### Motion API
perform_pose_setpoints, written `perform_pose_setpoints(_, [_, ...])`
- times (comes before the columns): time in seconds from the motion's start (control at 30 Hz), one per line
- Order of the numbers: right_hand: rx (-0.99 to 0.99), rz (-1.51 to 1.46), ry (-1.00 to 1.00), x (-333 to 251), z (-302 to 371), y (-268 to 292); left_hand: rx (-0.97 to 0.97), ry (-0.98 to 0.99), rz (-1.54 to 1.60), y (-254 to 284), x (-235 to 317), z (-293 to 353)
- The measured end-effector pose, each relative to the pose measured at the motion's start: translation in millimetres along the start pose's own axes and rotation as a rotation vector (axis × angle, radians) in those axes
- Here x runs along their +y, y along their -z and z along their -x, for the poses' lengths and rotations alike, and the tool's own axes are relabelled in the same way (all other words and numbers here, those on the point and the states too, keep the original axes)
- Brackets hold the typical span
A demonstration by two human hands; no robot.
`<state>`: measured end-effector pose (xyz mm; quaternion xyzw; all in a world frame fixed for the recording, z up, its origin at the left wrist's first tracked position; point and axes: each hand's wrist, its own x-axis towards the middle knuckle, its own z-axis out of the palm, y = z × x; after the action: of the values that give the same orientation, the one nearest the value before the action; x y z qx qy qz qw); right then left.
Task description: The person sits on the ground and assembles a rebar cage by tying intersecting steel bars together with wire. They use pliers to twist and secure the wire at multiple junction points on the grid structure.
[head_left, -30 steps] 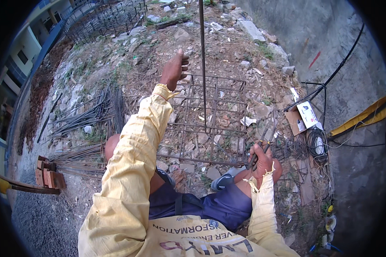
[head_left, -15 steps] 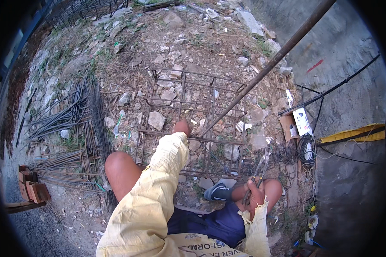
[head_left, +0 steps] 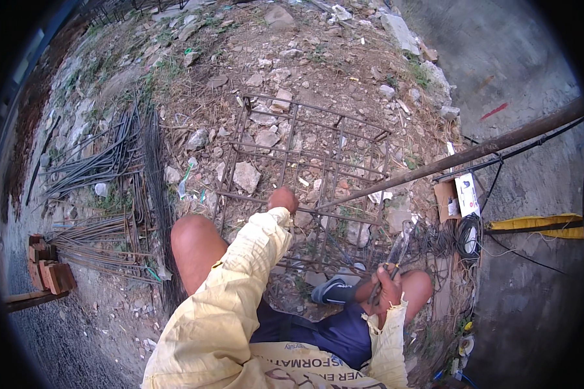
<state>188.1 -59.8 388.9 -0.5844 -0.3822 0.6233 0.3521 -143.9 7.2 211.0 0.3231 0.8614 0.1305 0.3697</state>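
My left hand [head_left: 283,200] reaches forward, closed on a rusty steel bar at the near side of a rectangular rebar cage [head_left: 334,159] lying on the rubble. A long rusty rod [head_left: 464,159] meets the cage just right of that hand and rises toward the upper right; the exact grip is hidden by the fist. By my bent right knee, my right hand [head_left: 388,288] is closed around a pair of pincers [head_left: 376,295], with dark and yellowish handle parts showing. A shiny, thin bundle [head_left: 405,241] lies past it, its kind unclear.
Bent rebar pieces [head_left: 107,159] and a long bundle of thin rods [head_left: 161,214] lie on the left, near stacked bricks [head_left: 52,272]. To the right are an open box [head_left: 457,198], coiled wire [head_left: 467,235] and a yellow strip [head_left: 538,225]. Stones cover the ground.
The long rod has swung down to the right, from steep to much flatter. The view has shifted slightly, and my left hand stays at the cage. My right hand keeps its hold on the pincers.
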Motion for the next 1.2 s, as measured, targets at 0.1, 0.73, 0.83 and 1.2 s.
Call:
perform_pose_setpoints(0.1, [-0.027, 0.014, -0.017, 3, -1, -10, 0.032, -0.006, 0.005, -12, -25, -17])
perform_pose_setpoints(0.73, [-0.026, 0.071, -0.074, -4, 34, -36, 0.289, -0.004, 0.422, -35, -15, 11])
perform_pose_setpoints(0.83, [-0.06, 0.043, -0.075, 0, 29, -35, 0.216, -0.027, 0.486, -21, -20, 24])
perform_pose_setpoints(1.2, [-0.188, -0.156, 0.144, -45, 10, -79, 0.477, -0.307, 1.06, 115, -40, 194])
